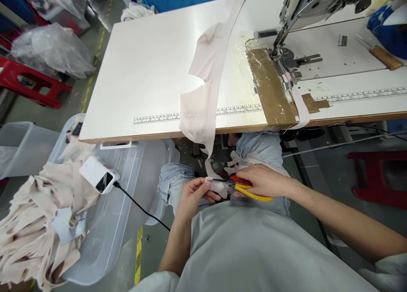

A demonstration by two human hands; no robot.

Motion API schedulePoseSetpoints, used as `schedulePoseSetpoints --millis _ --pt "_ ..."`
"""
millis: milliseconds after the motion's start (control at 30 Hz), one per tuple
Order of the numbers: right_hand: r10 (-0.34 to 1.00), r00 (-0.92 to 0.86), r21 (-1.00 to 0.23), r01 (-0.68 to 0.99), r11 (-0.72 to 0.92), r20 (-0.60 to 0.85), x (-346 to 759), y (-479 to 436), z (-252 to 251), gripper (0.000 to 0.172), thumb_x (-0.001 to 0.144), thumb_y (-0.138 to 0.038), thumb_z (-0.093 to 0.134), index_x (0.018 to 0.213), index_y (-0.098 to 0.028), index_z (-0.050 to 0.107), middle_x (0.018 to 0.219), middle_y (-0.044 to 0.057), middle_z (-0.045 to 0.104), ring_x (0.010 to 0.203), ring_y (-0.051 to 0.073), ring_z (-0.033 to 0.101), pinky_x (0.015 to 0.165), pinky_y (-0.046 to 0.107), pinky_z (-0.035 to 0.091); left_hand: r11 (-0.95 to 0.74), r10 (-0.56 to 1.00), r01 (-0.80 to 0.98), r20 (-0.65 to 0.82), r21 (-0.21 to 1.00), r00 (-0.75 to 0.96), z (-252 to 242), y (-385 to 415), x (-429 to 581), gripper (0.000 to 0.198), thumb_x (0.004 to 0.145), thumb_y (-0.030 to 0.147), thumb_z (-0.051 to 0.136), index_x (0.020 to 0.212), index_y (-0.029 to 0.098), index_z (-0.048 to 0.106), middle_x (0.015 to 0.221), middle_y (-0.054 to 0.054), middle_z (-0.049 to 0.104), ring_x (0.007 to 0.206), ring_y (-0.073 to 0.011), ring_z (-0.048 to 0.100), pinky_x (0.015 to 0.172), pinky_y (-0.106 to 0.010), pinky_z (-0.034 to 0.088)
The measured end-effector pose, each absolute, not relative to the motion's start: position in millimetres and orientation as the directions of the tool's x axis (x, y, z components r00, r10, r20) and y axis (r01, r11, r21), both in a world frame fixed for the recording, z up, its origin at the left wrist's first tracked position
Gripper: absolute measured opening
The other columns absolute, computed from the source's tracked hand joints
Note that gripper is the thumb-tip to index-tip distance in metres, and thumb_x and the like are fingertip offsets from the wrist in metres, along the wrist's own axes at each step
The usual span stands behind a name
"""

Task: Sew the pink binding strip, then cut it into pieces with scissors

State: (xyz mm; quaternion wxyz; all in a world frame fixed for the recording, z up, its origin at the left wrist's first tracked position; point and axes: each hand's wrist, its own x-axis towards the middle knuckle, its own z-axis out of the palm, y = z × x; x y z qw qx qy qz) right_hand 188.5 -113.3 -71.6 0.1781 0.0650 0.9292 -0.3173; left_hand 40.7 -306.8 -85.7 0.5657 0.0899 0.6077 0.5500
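Note:
My right hand (262, 179) is closed around a pair of scissors (252, 193) with yellow and red handles. Their blades point left, to the edge of a pale pink fabric piece (203, 109). This fabric lies along the white sewing table and hangs over its front edge down to my lap. My left hand (199, 191) pinches the hanging end of it, close to the scissor tips. Whether the blades are fully closed on the cloth is too small to tell. More pale fabric rests across my thighs.
A sewing machine (286, 50) stands on the right of the white table (146, 63), with a fabric strip under its foot. At left, a clear plastic bin (104, 249) holds beige strips (34, 224) and a white power bank (99, 174). Red stools (380, 179) flank the table.

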Motion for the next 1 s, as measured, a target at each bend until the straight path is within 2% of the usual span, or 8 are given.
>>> schedulePoseSetpoints --millis 267,500,600,667,733,800,900,1000 --pt "0.016 -0.938 -0.590 0.231 0.774 -0.347 186.5 -112.7 -76.6 0.052 0.089 -0.063 0.054 0.063 -0.023 0.034 0.057 -0.002 0.046 0.052 0.015 0.039 0.052 0.029 0.021 0.413 0.735 -0.494 -0.600 0.765 -0.314 -82.8 -307.4 37.2 0.044 0.071 0.058 0.076 0.075 0.016 0.065 0.062 -0.007 0.072 0.057 -0.0207 0.071 0.055 -0.027 0.054" --pt "0.205 -0.965 -0.883 0.238 0.405 -0.166 184.4 -127.5 -78.4 0.041 0.086 -0.054 0.055 0.068 -0.024 0.034 0.064 -0.005 0.041 0.057 0.014 0.038 0.053 0.026 0.029 0.427 0.811 -0.464 -0.556 0.776 -0.183 -83.6 -285.4 55.2 0.050 0.077 0.066 0.066 0.092 0.020 0.053 0.063 -0.001 0.069 0.057 -0.0208 0.071 0.054 -0.029 0.055" --pt "0.327 -0.941 -0.911 0.204 0.358 -0.082 187.3 -133.3 -72.3 0.036 0.092 -0.049 0.046 0.070 -0.024 0.034 0.065 -0.004 0.042 0.060 0.014 0.040 0.056 0.026 0.034 0.417 0.882 -0.235 -0.453 0.878 -0.131 -56.6 -261.5 43.2 0.039 0.091 0.061 0.049 0.098 0.023 0.049 0.070 0.000 0.068 0.055 -0.0178 0.068 0.050 -0.028 0.053" --pt "0.406 -0.913 -0.901 0.209 0.380 -0.040 194.1 -133.9 -66.6 0.032 0.093 -0.046 0.047 0.072 -0.024 0.038 0.067 -0.003 0.045 0.061 0.014 0.043 0.057 0.027 0.036 0.309 0.933 0.166 -0.264 0.937 -0.246 -27.4 -236.3 21.3 0.028 0.095 0.048 0.047 0.103 0.021 0.053 0.077 -0.002 0.067 0.060 -0.0163 0.066 0.054 -0.028 0.051" --pt "0.483 -0.875 -0.888 0.211 0.409 0.014 204.5 -133.3 -61.6 0.030 0.093 -0.043 0.051 0.072 -0.023 0.042 0.066 -0.002 0.047 0.060 0.014 0.044 0.057 0.027 0.038 0.213 0.933 0.618 0.030 0.757 -0.358 1.7 -202.2 -4.8 0.020 0.091 0.032 0.056 0.105 0.018 0.056 0.086 -0.006 0.066 0.076 -0.0189 0.065 0.070 -0.033 0.053" --pt "0.542 -0.839 -0.875 0.224 0.429 0.051 217.7 -131.9 -58.4 0.027 0.093 -0.041 0.052 0.073 -0.023 0.047 0.066 -0.002 0.050 0.059 0.014 0.046 0.057 0.027 0.040 0.225 0.940 0.862 0.130 0.454 -0.314 22.0 -162.4 -27.3 0.023 0.083 0.019 0.061 0.105 0.014 0.058 0.107 -0.015 0.063 0.102 -0.0278 0.060 0.082 -0.040 0.053" --pt "0.629 -0.777 -0.877 0.284 0.387 0.027 243.7 -123.7 -57.0 0.025 0.093 -0.044 0.055 0.082 -0.022 0.058 0.074 0.001 0.061 0.064 0.017 0.057 0.061 0.029 0.047 0.339 0.941 0.937 -0.017 0.079 -0.339 29.7 -107.5 -47.3 0.019 0.075 0.003 0.056 0.092 0.010 0.062 0.107 -0.020 0.061 0.111 -0.0359 0.055 0.084 -0.046 0.051" --pt "0.810 -0.587 -0.863 0.409 0.297 0.001 281.4 -102.8 -57.7 0.036 0.087 -0.059 0.060 0.083 -0.024 0.065 0.081 0.005 0.069 0.076 0.023 0.065 0.069 0.035 0.053 0.430 0.903 0.902 -0.008 0.030 -0.430 20.9 -77.2 -59.0 0.017 0.072 0.000 0.056 0.084 0.010 0.062 0.094 -0.017 0.062 0.106 -0.0354 0.056 0.086 -0.046 0.048"
